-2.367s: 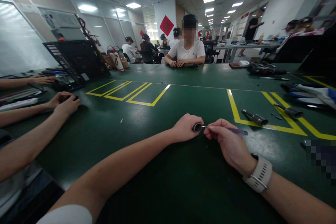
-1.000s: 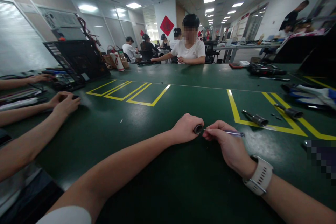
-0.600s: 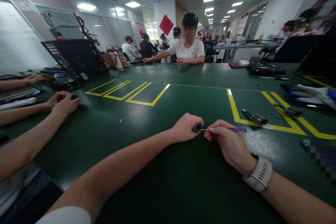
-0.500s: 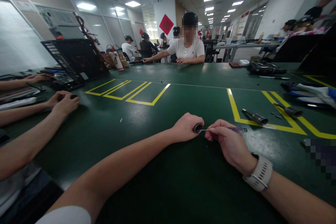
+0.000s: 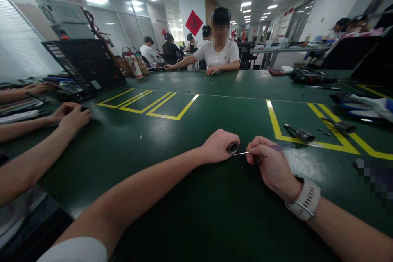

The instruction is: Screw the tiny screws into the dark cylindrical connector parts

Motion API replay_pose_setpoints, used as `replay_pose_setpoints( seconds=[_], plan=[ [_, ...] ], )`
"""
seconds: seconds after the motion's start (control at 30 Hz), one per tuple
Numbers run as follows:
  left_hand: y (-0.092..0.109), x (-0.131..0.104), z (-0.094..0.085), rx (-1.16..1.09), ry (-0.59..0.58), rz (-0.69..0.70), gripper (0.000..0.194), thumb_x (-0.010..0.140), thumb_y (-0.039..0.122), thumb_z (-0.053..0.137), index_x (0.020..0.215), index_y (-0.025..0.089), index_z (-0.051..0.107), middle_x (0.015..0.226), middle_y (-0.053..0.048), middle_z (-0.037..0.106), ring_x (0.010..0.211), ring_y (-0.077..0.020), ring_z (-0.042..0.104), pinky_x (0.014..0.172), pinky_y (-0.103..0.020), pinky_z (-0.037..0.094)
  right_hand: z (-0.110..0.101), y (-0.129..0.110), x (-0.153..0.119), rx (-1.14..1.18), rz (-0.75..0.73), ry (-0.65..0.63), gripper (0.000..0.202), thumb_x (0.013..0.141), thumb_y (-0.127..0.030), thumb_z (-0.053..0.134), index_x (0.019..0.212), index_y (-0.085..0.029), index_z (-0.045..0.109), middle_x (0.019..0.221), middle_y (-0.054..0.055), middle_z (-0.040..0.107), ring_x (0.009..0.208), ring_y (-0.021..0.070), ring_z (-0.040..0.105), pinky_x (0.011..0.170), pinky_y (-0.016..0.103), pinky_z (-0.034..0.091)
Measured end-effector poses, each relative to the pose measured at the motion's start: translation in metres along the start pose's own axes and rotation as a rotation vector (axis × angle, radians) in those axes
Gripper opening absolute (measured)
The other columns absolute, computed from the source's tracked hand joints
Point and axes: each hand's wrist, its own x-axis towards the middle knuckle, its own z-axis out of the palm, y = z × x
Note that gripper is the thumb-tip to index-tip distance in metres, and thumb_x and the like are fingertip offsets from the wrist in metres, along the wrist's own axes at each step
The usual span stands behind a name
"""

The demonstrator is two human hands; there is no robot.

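My left hand (image 5: 218,146) is wrapped round a dark metal cylinder (image 5: 233,147), whose round open end faces right. In my right hand (image 5: 265,159) is a thin screwdriver (image 5: 241,154) with a clear purplish handle; its tip is at the lower rim of the cylinder. A tiny ring-like piece (image 5: 242,168) lies on the green table (image 5: 184,213) just below the tip. Further right, a metal part with a shaft (image 5: 302,135) rests on the yellow tape, and a similar part (image 5: 344,127) lies beyond it, with small dark bits between them.
A co-worker's hands (image 5: 72,116) are at the left over the table. A black frame (image 5: 89,65) stands behind them. Blue and white gloves (image 5: 365,106) and a black bundle (image 5: 313,77) lie at the right. Another person (image 5: 219,55) sits across the table.
My right hand has moved slightly right, drawing the screwdriver tip out from the cylinder's opening to its lower rim. The cylinder's open end shows more fully.
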Motion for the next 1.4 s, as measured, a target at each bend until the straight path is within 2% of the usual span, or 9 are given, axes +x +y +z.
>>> replay_pose_setpoints(
  seconds=[0.3,0.47,0.67,1.07,1.4],
  plan=[
    [0.000,0.000,0.002,-0.033,0.030,-0.048,0.006,0.074,0.018,0.057,0.080,0.017,0.054,0.074,0.001,0.061,0.071,-0.0130,0.057,0.074,-0.028,0.040,0.001,-0.002,-0.001,-0.088,-0.034,-0.001,0.011,0.057,-0.014,0.050,0.049,-0.021,0.050,0.045,-0.004,0.047,0.042,0.0103,0.039,0.044,0.026,0.027],
    [-0.002,0.000,0.004,-0.111,0.080,-0.056,0.007,0.076,0.023,0.057,0.078,0.016,0.054,0.072,0.002,0.060,0.066,-0.0107,0.055,0.068,-0.025,0.042,-0.002,0.005,0.000,-0.200,-0.087,-0.004,0.014,0.059,-0.010,0.049,0.050,-0.021,0.051,0.043,-0.004,0.044,0.042,0.0104,0.037,0.043,0.026,0.024],
    [-0.002,-0.001,0.004,-0.106,0.020,0.008,0.011,0.076,0.027,0.058,0.078,0.016,0.054,0.070,0.002,0.060,0.066,-0.0110,0.055,0.069,-0.025,0.042,-0.005,0.008,0.000,-0.293,-0.120,-0.031,0.016,0.062,-0.009,0.048,0.052,-0.020,0.051,0.045,-0.005,0.046,0.046,0.0111,0.040,0.045,0.026,0.027],
    [0.000,-0.001,0.003,-0.136,-0.046,0.055,0.009,0.075,0.023,0.058,0.080,0.016,0.054,0.074,0.001,0.062,0.067,-0.0102,0.057,0.072,-0.025,0.043,-0.004,0.004,0.001,-0.248,-0.132,0.051,0.010,0.058,-0.014,0.047,0.050,-0.021,0.047,0.044,-0.005,0.042,0.041,0.0092,0.036,0.040,0.023,0.025],
    [-0.003,-0.001,0.004,-0.201,0.020,0.066,0.014,0.075,0.028,0.060,0.078,0.016,0.054,0.068,0.002,0.057,0.064,-0.0096,0.054,0.065,-0.023,0.042,-0.004,0.008,0.002,-0.300,-0.133,0.066,0.012,0.056,-0.012,0.046,0.048,-0.020,0.047,0.041,-0.005,0.040,0.041,0.0095,0.034,0.040,0.024,0.022]
  ],
)
